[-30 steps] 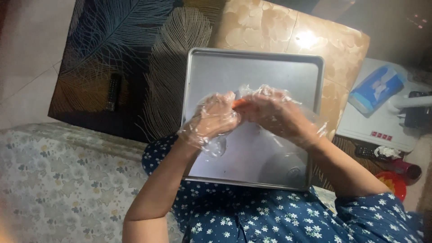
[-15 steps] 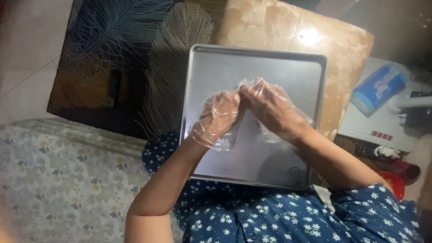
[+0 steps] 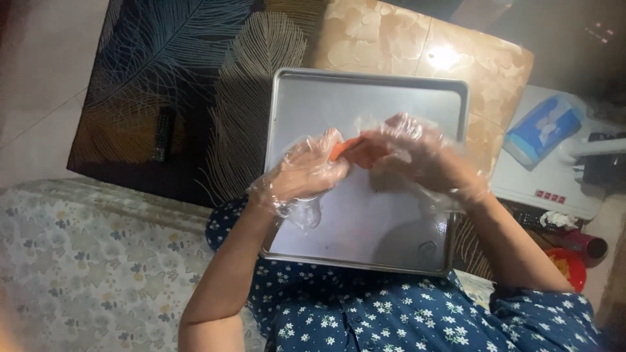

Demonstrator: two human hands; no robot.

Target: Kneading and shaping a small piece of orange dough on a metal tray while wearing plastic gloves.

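Hands drawn together again since half a second ago, left hand (image 3: 306, 173) and right hand (image 3: 414, 156), both in clear plastic gloves, pinched shut on small orange piece (image 3: 342, 148), above bare metal tray (image 3: 365, 91), blue tissue pack (image 3: 541, 127) at three o'clock.

The baking tray (image 3: 365, 221) is smooth brushed metal with a dull sheen. Both the left hand (image 3: 306, 173) and right hand (image 3: 417, 156) wear thin, crinkled clear plastic gloves, and the orange piece (image 3: 345, 148) between them looks smooth. The dress (image 3: 391, 313) is soft printed cloth; the desk (image 3: 417, 45) is glossy, marbled beige.
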